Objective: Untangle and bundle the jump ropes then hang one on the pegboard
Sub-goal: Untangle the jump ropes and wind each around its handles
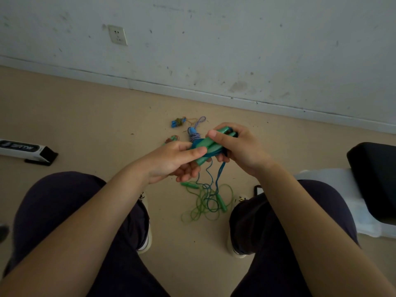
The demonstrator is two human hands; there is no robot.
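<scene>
Green-handled rope (211,144) gripped by both my hands, left (171,161) and right (237,148), half-wound; another green rope (205,200) lies tangled; nothing hung.

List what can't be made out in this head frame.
- Pegboard: not in the head view at all.
- Teal handles: both ends covered by the left hand and right hand, so the blue cord's wrap count is unclear.
- Loose green rope on the floor: too tangled and thin to trace its knots.
- Small blue bundle by the wall: too small to identify.
- Box: cut by the left edge, label blurred.
</scene>
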